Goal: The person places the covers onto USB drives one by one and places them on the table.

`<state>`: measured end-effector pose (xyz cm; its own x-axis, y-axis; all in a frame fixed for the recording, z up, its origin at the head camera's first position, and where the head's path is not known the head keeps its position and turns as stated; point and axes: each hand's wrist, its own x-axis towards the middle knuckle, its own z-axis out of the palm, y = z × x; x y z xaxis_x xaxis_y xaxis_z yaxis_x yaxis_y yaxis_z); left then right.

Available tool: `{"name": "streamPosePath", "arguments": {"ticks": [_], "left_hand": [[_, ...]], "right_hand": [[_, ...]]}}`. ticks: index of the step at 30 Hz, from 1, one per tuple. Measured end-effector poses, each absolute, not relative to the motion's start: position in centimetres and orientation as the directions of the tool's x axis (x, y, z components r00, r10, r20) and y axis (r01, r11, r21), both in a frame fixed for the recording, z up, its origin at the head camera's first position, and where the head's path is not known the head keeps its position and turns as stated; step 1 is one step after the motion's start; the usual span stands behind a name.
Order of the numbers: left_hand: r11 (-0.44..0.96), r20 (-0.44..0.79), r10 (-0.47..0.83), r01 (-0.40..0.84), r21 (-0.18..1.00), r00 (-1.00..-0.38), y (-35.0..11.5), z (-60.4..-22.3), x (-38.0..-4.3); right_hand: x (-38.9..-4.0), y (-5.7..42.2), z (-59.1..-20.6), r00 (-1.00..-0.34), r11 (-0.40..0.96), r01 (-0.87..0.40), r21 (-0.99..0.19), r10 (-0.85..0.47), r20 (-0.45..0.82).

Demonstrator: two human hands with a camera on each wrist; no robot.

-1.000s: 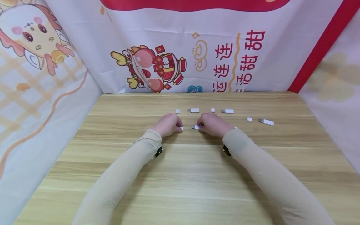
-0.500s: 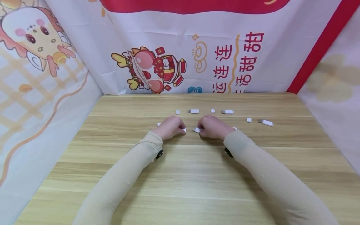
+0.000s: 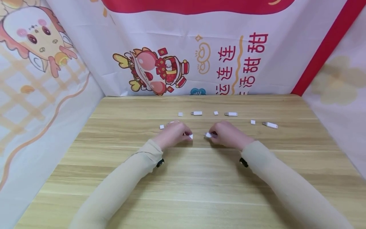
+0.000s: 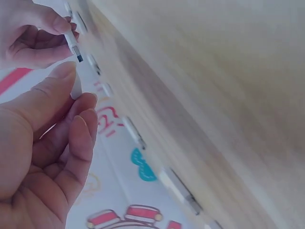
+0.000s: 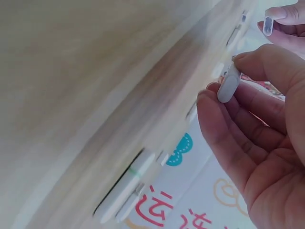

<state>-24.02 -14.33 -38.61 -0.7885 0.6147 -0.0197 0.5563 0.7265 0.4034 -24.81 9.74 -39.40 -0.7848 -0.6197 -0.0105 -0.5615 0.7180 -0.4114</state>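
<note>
In the head view, my left hand (image 3: 172, 135) pinches a small white USB stick cap (image 3: 191, 136) between thumb and fingers. The cap's hollow end shows in the right wrist view, where the cap (image 5: 268, 26) faces the other hand. My right hand (image 3: 228, 135) grips a white USB stick (image 3: 208, 135), its bare metal plug pointing left toward the cap. A short gap separates plug and cap. Seen from the left wrist, the stick (image 4: 71, 40) is held just beyond the cap (image 4: 76, 88), and both are close over the table.
On the wooden table (image 3: 183, 184), a loose cap (image 3: 161, 127) lies beside the left hand, with a stick (image 3: 172, 121) mostly hidden behind it. Farther back lie uncapped sticks (image 3: 197, 113), (image 3: 231, 114), (image 3: 270, 125) with caps (image 3: 180, 114). A printed cloth (image 3: 160, 28) hangs behind.
Both hands have come a little nearer the person, still holding cap and stick. The right hand has shifted right and the gap has widened slightly. The loose cap at left is now uncovered.
</note>
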Motion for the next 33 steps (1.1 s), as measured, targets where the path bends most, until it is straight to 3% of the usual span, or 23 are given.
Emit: {"name": "streamPosePath", "arguments": {"ticks": [9,19,33], "left_hand": [[0.585,0.228,0.73,0.762,0.277,-0.644,-14.0,-38.0,-19.8],[0.587,0.249,0.712,0.751,0.303,-0.657,-14.1,-37.7,-15.0],[0.532,0.37,0.75,0.832,0.154,-0.548,-13.2,-37.1,-10.9]], "right_hand": [[-20.6,12.5,-39.3,-0.711,0.65,-0.698,-0.301,-0.68,0.178],[-16.5,13.5,-38.5,-0.549,0.533,-0.831,-0.158,-0.744,0.38],[-12.8,13.5,-37.7,-0.453,0.438,-0.888,-0.142,-0.774,0.443]]}}
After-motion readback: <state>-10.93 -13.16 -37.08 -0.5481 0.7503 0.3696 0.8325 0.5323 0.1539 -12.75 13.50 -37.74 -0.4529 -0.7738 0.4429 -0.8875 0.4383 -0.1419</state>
